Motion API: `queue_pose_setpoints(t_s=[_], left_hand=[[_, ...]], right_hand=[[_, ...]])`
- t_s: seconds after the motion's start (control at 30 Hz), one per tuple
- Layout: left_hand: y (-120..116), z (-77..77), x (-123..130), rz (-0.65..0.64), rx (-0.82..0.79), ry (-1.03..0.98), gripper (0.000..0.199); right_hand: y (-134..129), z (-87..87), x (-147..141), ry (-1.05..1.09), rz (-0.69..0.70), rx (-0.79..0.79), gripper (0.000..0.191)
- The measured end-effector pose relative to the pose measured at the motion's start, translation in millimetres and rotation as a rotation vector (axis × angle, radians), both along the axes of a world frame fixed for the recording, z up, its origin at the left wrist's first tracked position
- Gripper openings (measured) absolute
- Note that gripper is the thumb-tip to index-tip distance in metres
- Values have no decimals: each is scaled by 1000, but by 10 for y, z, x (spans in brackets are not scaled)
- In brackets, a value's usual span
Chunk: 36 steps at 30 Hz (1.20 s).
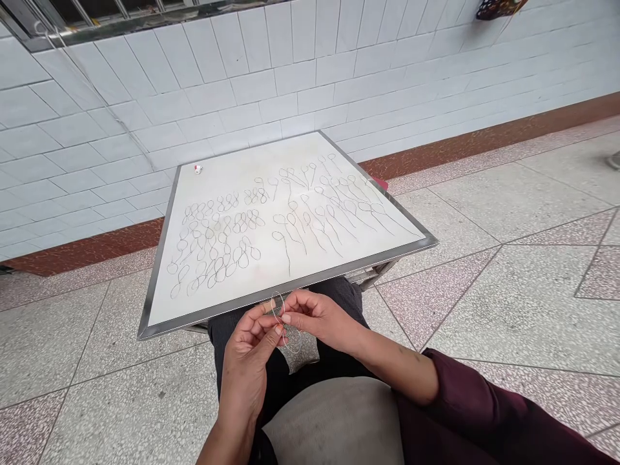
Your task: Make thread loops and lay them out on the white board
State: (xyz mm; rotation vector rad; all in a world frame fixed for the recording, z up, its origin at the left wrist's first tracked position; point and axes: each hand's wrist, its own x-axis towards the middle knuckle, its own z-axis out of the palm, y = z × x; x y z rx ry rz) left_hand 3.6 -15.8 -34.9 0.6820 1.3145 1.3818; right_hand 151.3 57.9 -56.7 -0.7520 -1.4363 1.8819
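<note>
White looped strand [300,340], left hand [248,352] pinching, right hand [320,316] pinching, tabletop [242,161] beyond

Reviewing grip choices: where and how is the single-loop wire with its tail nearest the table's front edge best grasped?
Probably pinch the wire on its tail, just below the loop, coming from the table's near edge: the thin tail points that way, loop beyond.

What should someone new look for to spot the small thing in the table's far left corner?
Find the white tabletop with the grey rim, in front of the tiled wall. Go to its far left corner, past the rows of wire loops. The small object there is compact, white with red, unlike those thin, dark outlines.
</note>
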Motion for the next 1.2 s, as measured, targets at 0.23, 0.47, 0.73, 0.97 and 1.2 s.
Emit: queue_pose_setpoints(t_s=[0.23, 0.47, 0.73, 0.97, 1.2], left_hand=[[-12, 31, -7, -31, -33, -40, 38], [-4, 40, -6, -50, -93, -72, 43], [-7, 112, -32, -122, -79, -138, 52], [-9, 75, -36, -89, -72, -144, 42], [-5, 36, -65, -67, -42, -188, 36]], right_hand=[[11, 35, 25, -18, 7, 37, 29], [61, 73, 129, -88, 14, 320, 13], [100, 42, 164, -192, 6, 586, 10], [92, 91, 177, -152, 31, 449, 11], [124, 39, 180, -164, -47, 338, 24]])
